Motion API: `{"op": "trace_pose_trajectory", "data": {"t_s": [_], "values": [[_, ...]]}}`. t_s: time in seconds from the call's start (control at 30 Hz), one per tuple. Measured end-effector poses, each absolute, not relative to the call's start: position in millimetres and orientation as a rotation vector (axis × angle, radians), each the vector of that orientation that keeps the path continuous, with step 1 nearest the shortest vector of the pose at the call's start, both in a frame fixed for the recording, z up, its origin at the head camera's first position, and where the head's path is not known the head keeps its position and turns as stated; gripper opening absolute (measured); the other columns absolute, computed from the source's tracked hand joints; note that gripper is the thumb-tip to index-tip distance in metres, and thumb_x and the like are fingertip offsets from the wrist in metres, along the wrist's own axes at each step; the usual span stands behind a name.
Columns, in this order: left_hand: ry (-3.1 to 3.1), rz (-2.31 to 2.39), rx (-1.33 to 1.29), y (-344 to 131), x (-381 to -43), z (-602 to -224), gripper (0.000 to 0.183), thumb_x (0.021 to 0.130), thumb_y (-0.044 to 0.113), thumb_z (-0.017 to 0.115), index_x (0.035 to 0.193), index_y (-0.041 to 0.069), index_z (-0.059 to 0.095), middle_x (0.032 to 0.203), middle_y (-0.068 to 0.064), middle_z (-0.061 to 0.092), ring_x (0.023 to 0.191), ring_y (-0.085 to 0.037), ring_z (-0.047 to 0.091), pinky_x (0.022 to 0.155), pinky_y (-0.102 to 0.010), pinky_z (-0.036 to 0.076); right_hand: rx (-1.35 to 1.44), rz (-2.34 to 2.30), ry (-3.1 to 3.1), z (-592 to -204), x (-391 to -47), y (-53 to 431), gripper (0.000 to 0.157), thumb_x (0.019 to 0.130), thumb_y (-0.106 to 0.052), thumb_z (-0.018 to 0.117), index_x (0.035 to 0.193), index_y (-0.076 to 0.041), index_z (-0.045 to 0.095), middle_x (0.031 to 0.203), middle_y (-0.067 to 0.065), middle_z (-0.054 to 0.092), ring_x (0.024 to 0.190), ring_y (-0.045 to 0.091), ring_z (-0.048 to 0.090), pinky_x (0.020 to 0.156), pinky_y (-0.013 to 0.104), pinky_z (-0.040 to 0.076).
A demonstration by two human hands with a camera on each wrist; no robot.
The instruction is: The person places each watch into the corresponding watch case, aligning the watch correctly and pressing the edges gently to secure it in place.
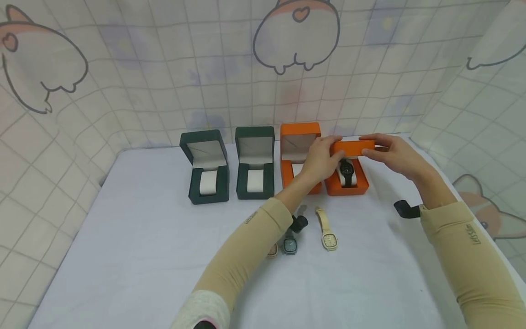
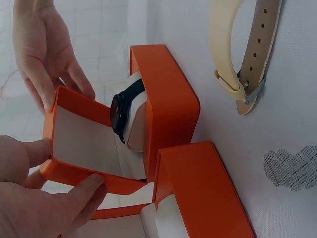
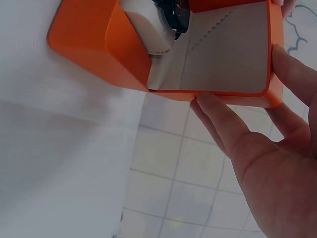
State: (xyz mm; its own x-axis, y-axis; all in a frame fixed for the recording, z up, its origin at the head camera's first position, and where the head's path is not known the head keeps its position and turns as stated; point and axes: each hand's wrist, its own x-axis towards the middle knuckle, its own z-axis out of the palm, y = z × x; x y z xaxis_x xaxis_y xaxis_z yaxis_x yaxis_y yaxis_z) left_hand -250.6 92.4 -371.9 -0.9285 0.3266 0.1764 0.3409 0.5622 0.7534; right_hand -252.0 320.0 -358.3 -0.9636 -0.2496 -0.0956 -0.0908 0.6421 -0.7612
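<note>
The lid (image 1: 352,148) of the rightmost orange watch box (image 1: 349,190) stands partly raised, with a hand at each end. My left hand (image 1: 322,157) grips its left side, thumb at the front edge and fingers along the side in the left wrist view. From the right, my right hand (image 1: 394,153) holds the other end, its thumb (image 3: 292,72) on the lid's rim. Inside the box a black watch (image 1: 347,170) is wrapped round a white cushion (image 3: 146,25). Just left is another open orange box (image 1: 300,129), its cushion partly hidden by my left hand.
Two dark green boxes (image 1: 208,192) (image 1: 255,194) stand open at left with bare white cushions. Nearer me lie a cream-strapped watch (image 1: 328,238), a grey watch (image 1: 290,245) and a third watch (image 1: 273,250) partly behind my left sleeve. A tile-patterned curtain (image 1: 230,91) closes off the back.
</note>
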Motion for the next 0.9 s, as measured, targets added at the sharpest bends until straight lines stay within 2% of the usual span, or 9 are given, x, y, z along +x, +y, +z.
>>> {"op": "trace_pose_trajectory", "data": {"t_s": [0.13,0.23,0.3,0.37,0.53,0.67,0.9], "values": [[-2.768,-1.364,-0.603,92.1,-251.1,-372.0,0.043,0.106,0.024,0.061,0.147,0.016,0.057,0.144,-0.002,0.058,0.125,-0.014,0.052,0.107,-0.023,0.041,-0.265,-1.226,2.642,-356.7,-252.2,319.3,0.058,0.106,-0.028,0.061,0.154,-0.004,0.041,0.15,0.027,0.044,0.135,0.047,0.043,0.112,0.067,0.032],[-2.771,-1.402,-0.601,91.4,-250.9,-372.1,0.043,0.106,0.023,0.062,0.147,0.016,0.057,0.139,-0.001,0.061,0.107,-0.012,0.058,0.09,-0.019,0.047,-0.255,-1.222,2.635,-355.6,-251.6,318.9,0.06,0.105,-0.032,0.061,0.154,-0.005,0.04,0.15,0.028,0.045,0.133,0.046,0.044,0.111,0.069,0.031],[-2.772,-1.43,-0.6,90.9,-250.0,-371.7,0.042,0.106,0.023,0.062,0.147,0.017,0.057,0.136,-0.001,0.062,0.096,-0.013,0.058,0.079,-0.019,0.047,-0.255,-1.22,2.636,-355.1,-250.4,319.6,0.061,0.105,-0.035,0.062,0.154,-0.006,0.041,0.148,0.028,0.046,0.132,0.046,0.045,0.111,0.069,0.031],[-2.774,-1.44,-0.604,90.7,-248.4,-371.5,0.041,0.105,0.023,0.062,0.146,0.017,0.057,0.135,0.0,0.063,0.093,-0.013,0.057,0.076,-0.02,0.046,-0.255,-1.213,2.641,-355.0,-248.6,320.6,0.061,0.104,-0.037,0.062,0.153,-0.006,0.042,0.147,0.027,0.047,0.13,0.045,0.046,0.111,0.069,0.032],[-2.781,-1.461,-0.624,91.7,-244.4,-373.1,0.039,0.105,0.022,0.063,0.144,0.018,0.058,0.136,0.0,0.063,0.101,-0.012,0.057,0.088,-0.018,0.046,-0.251,-1.207,2.64,-356.1,-243.3,324.1,0.06,0.103,-0.037,0.064,0.151,-0.006,0.044,0.145,0.028,0.049,0.128,0.045,0.048,0.11,0.069,0.033],[-2.787,-1.476,-0.612,91.5,-244.0,-375.2,0.039,0.105,0.023,0.063,0.144,0.02,0.058,0.137,0.001,0.063,0.106,-0.011,0.057,0.097,-0.022,0.047,-0.255,-1.219,2.636,-356.4,-242.4,324.4,0.059,0.103,-0.035,0.065,0.149,-0.005,0.045,0.143,0.028,0.051,0.127,0.044,0.049,0.11,0.069,0.033],[-2.79,-1.521,-0.575,87.4,-244.6,-375.3,0.039,0.104,0.025,0.064,0.142,0.023,0.059,0.139,0.003,0.061,0.105,-0.011,0.057,0.095,-0.023,0.048,-0.254,-1.217,2.629,-355.7,-245.1,321.9,0.059,0.102,-0.036,0.066,0.149,-0.006,0.046,0.142,0.028,0.052,0.125,0.044,0.051,0.109,0.07,0.033]]}}
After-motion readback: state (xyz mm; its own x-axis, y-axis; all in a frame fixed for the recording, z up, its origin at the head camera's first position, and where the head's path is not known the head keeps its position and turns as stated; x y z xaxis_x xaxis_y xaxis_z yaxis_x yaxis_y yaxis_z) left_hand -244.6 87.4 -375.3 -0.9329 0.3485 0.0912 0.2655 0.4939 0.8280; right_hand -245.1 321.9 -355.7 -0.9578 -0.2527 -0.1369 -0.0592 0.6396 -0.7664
